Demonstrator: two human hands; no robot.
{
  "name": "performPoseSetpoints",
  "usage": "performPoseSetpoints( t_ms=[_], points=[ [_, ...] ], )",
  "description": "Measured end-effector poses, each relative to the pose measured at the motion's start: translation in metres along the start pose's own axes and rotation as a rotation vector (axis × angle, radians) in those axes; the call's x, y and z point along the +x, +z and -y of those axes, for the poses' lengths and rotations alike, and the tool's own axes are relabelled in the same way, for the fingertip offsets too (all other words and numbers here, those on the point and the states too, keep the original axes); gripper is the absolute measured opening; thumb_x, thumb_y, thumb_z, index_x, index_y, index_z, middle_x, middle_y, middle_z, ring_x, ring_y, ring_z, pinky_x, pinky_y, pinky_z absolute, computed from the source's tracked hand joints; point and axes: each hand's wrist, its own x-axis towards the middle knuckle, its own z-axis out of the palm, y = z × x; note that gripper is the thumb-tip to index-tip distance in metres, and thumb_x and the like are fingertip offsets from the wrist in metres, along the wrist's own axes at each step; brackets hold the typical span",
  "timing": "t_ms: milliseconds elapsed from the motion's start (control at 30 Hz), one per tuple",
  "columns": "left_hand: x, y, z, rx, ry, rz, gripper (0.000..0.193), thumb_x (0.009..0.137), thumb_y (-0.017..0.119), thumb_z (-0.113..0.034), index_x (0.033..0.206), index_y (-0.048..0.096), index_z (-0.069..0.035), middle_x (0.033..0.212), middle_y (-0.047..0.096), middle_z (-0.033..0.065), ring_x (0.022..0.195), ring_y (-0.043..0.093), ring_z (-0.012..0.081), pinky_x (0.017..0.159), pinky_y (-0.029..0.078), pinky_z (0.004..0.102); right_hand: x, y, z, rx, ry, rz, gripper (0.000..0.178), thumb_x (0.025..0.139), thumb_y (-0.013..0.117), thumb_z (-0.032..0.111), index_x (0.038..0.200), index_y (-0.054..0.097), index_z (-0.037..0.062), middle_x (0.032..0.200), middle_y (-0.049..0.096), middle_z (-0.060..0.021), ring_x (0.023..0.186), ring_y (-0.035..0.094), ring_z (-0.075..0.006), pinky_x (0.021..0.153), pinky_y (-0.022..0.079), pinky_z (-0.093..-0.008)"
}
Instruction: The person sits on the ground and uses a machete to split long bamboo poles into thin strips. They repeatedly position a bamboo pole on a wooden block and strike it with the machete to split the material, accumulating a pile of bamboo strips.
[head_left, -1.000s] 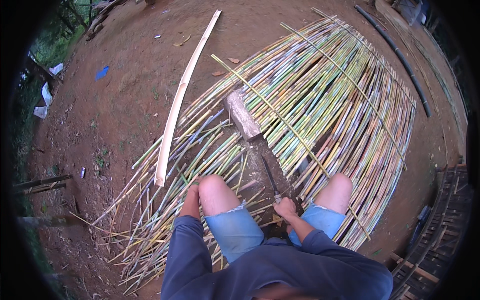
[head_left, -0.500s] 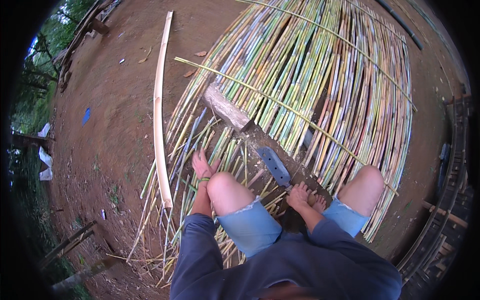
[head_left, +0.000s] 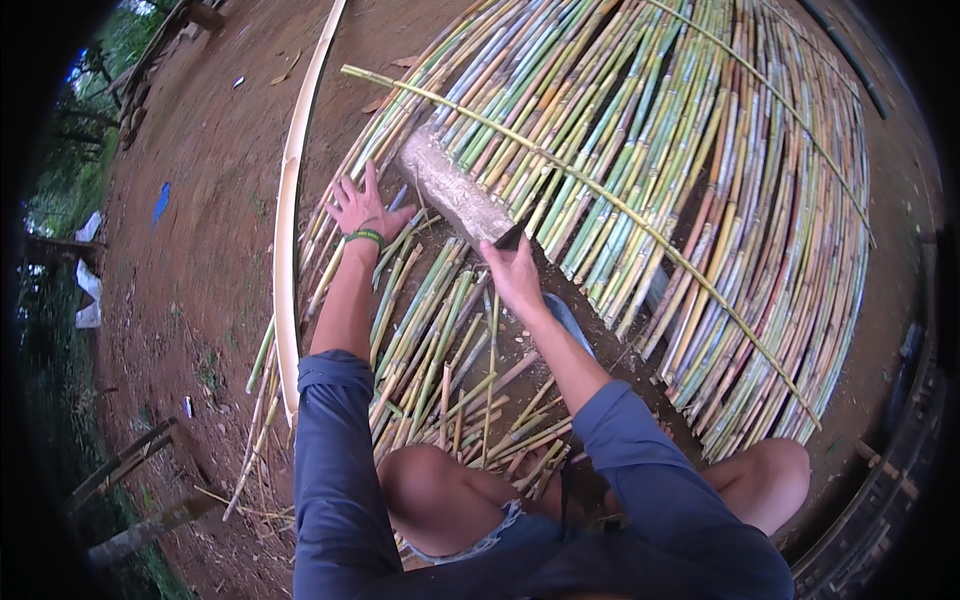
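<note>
A short squared block of wood (head_left: 455, 190) lies aslant across the cut ends of a wide mat of thin canes (head_left: 640, 170). My right hand (head_left: 515, 275) holds the block's near right end, thumb and fingers around its edge. Beside the block's far left end, my left hand (head_left: 368, 212) is stretched out with fingers spread, over the leftmost canes. Behind my right forearm, part of a broad knife's blue-grey blade (head_left: 569, 325) shows; its handle is hidden. Short cut cane pieces (head_left: 430, 320) lie heaped between my arms.
A long split bamboo strip (head_left: 287, 250) runs along the left of the canes. A thin cross pole (head_left: 590, 185) lies over the mat. Bare brown soil (head_left: 190, 270) spreads to the left, and a dark slatted structure (head_left: 880, 510) stands at the right edge.
My right hand has left the knife's handle and moved forward onto the wood block. My left hand has reached forward from beside my knee to the block's far end. My view has shifted.
</note>
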Motion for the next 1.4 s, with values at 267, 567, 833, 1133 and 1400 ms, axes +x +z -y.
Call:
performPoseSetpoints(
  t_ms=[267,567,833,1133,1400],
  points=[
    [-0.033,0.040,0.013,0.060,0.088,-0.106,0.121,0.071,0.080,-0.055,0.161,0.009,-0.017,0.167,0.001,0.0176,0.154,0.002,0.0373,0.118,0.010,0.0643,0.018,0.000,-0.010,-0.136,-0.080,-0.041,0.098,0.092,0.059,0.060,0.144,0.031,-0.0177,0.112,0.068,-0.0274,0.107,0.067,-0.0377,0.095,0.051,-0.0427],
    [-0.206,0.103,0.004,-0.355,0.159,0.324,0.148,0.056,0.074,-0.082,0.159,0.000,-0.006,0.162,0.016,0.0251,0.149,0.020,0.0403,0.119,0.020,0.0602,-0.035,-0.034,-0.062,-0.401,-0.317,-0.135,0.061,0.095,0.061,0.038,0.141,0.048,0.0013,0.148,0.045,-0.0195,0.133,0.048,-0.0383,0.113,0.038,-0.0487],
    [-0.225,0.117,-0.006,-0.356,0.125,0.100,0.138,0.052,0.084,-0.070,0.153,0.024,0.001,0.122,0.051,0.0221,0.110,0.053,0.0396,0.098,0.043,0.0490,-0.184,-0.057,-0.123,-0.507,-0.259,-0.067,0.064,0.091,0.067,0.032,0.139,0.044,-0.0023,0.147,0.037,-0.0253,0.135,0.039,-0.0436,0.113,0.032,-0.0466],
    [-0.214,0.132,0.006,-0.503,0.141,0.106,0.105,0.056,0.086,-0.064,0.126,0.050,0.005,0.112,0.058,0.0244,0.106,0.058,0.0415,0.092,0.050,0.0469,-0.307,-0.126,-0.176,-0.056,1.015,-0.116,0.087,0.080,0.079,0.040,0.143,0.038,-0.0044,0.137,0.051,-0.0226,0.130,0.049,-0.0307,0.105,0.043,-0.0391],
    [-0.207,0.139,0.029,-0.506,0.199,0.252,0.071,0.069,0.083,-0.042,0.117,0.055,0.002,0.099,0.067,0.0269,0.092,0.066,0.0446,0.082,0.053,0.0491,-0.243,-0.019,-0.146,0.340,1.055,-0.488,0.110,0.086,0.070,0.054,0.151,0.008,-0.0100,0.150,0.033,-0.0342,0.133,0.046,-0.0399,0.113,0.038,-0.0407]
  ],
)
